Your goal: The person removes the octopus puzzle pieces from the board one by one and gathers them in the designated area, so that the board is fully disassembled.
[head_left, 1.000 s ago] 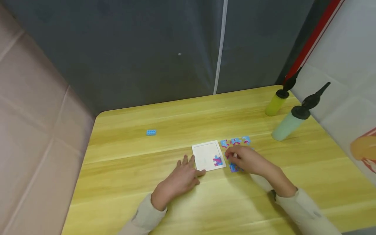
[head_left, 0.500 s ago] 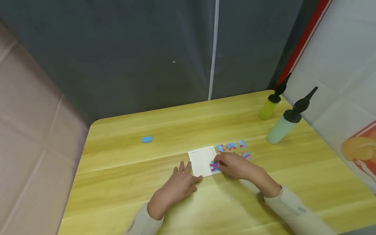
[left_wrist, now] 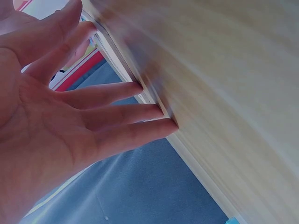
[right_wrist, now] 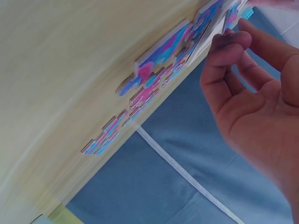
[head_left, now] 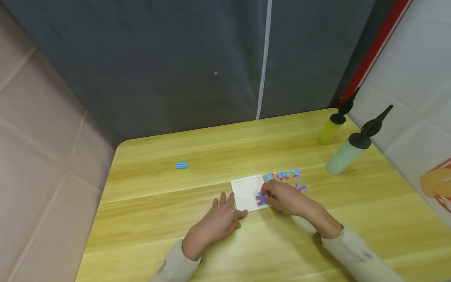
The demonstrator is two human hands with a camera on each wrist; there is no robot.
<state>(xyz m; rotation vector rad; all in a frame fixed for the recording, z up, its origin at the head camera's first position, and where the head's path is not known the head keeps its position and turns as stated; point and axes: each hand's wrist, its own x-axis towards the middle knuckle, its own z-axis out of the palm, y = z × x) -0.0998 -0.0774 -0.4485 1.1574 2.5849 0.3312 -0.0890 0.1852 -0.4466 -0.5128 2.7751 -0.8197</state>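
A white square puzzle tray (head_left: 244,192) lies on the wooden table, with a pink and blue puzzle piece (head_left: 260,201) in its lower right corner. My left hand (head_left: 217,220) has its fingers spread, the tips touching the tray's left and front edges. Over the tray's right side, my right hand (head_left: 284,197) pinches a small puzzle piece (right_wrist: 231,17) between thumb and fingers; the fingers cover most of it in the head view. Loose pink and blue puzzle pieces (head_left: 283,175) lie to the right of the tray, partly hidden under the right hand.
A blue toy brick (head_left: 182,165) lies at the back left of the table (head_left: 151,203). Two bottles with black tops, one yellow-green (head_left: 327,132) and one pale green (head_left: 344,156), stand at the back right. A dark curtain (head_left: 169,70) hangs behind the table.
My right hand has moved left from the loose pieces to the tray's right side, carrying a puzzle piece. The left hand stays at the tray's edge. The head view has shifted slightly.
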